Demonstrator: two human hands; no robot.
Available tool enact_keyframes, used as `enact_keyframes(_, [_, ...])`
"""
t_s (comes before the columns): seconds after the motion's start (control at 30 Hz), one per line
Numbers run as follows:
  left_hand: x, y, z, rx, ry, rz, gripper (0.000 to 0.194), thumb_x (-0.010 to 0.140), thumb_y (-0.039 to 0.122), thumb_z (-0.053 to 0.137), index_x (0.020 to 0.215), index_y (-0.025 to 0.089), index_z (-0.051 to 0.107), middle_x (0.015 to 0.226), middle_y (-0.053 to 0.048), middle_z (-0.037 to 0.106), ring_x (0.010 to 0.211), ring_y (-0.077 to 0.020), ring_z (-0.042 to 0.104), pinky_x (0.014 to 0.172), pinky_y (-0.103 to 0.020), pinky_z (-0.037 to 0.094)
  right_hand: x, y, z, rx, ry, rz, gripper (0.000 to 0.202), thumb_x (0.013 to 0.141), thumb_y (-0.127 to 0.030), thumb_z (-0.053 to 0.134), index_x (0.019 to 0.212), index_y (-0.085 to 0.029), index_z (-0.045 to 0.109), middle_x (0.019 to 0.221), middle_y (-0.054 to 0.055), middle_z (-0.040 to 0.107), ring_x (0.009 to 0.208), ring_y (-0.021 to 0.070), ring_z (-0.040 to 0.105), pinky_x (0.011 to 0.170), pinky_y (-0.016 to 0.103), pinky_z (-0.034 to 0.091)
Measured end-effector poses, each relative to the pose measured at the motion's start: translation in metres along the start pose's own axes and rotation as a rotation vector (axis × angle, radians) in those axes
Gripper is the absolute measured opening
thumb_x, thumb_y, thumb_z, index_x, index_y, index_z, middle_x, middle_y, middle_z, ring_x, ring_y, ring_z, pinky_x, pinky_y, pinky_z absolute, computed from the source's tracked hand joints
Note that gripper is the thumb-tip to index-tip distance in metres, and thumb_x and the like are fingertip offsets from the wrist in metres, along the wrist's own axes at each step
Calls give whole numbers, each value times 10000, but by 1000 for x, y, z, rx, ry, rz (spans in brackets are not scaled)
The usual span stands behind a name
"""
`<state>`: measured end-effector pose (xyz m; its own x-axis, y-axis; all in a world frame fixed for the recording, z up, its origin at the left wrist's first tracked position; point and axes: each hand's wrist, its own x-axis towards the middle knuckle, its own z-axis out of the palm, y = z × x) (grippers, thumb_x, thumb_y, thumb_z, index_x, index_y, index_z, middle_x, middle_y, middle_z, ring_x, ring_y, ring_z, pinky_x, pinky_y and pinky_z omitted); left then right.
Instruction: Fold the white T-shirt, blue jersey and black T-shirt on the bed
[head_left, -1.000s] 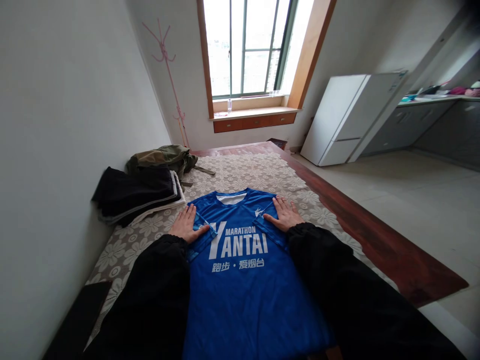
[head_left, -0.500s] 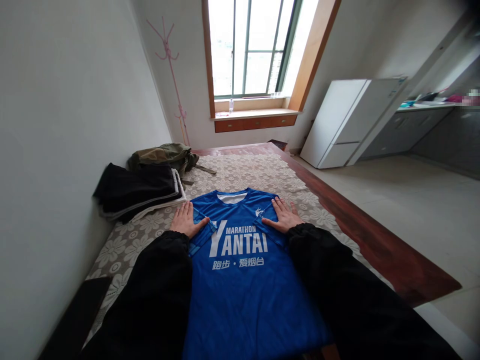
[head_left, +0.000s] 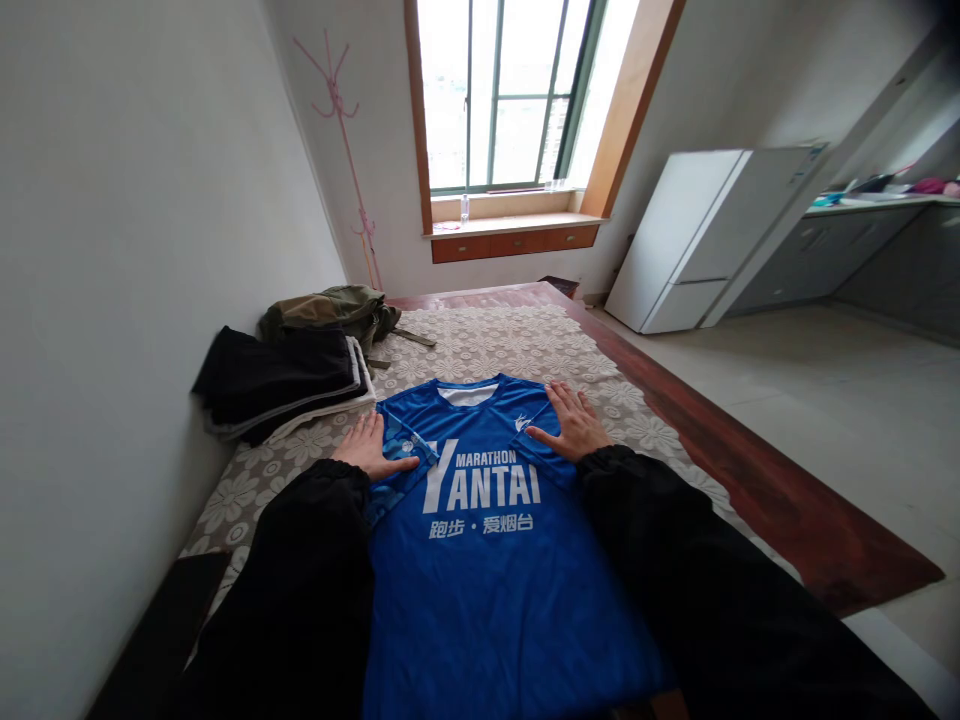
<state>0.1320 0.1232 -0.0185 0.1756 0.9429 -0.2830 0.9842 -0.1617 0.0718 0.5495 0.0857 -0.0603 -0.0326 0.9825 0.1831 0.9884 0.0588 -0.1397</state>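
A blue T-shirt [head_left: 480, 590] with white "Yantai Marathon" lettering lies front side up, its collar away from me and its sleeves folded in over the chest. At its left edge, my left hand [head_left: 369, 450] is open, thumb stretched across the folded sleeve and fingers along the side. My right hand [head_left: 574, 425] lies open at the right shoulder, fingers pointing away and thumb over the sleeve near the small white logo. Neither hand grips the cloth. The shirt's lower end is partly hidden at the bottom of the view.
Beneath the shirt is a flower-patterned cloth [head_left: 495, 335] on a reddish wooden surface [head_left: 825, 530]. Folded dark clothes [head_left: 277, 380] and an olive backpack [head_left: 330, 312] lie at the left by the wall. Beyond stand a pink coat rack [head_left: 346, 150] and a white fridge [head_left: 690, 235].
My left hand has shifted slightly left and down, uncovering more of the patterned sleeve. The right hand stays nearly in place at the shoulder. The view has turned a little.
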Motion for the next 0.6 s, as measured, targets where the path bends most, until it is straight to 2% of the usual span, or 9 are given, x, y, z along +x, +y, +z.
enact_keyframes(0.17, [-1,13,8,-5,86,-10,1288,763,949,315,1645,29,133,1715,-203,71,1597,-354,70,1290,-465,135,-4,-10,-2,-15,-194,65,1099,879,-805,324,1634,-18,188,1723,174,148,1606,298,58,1303,450,52])
enact_keyframes(0.37, [2,17,15,-11,155,-23,1281,793,936,276,1631,-23,138,1718,-195,82,1604,-336,60,1298,-465,102,-6,-13,-2,-21,-219,80,1098,887,-816,287,1631,-13,206,1726,169,127,1607,283,52,1301,427,30])
enact_keyframes(0.6, [3,21,17,-18,222,-47,1282,793,940,240,1621,-37,180,1707,-206,148,1596,-351,128,1291,-484,130,-6,-16,-5,-46,-226,94,1095,889,-814,283,1634,-16,201,1728,165,101,1606,288,61,1299,432,25])
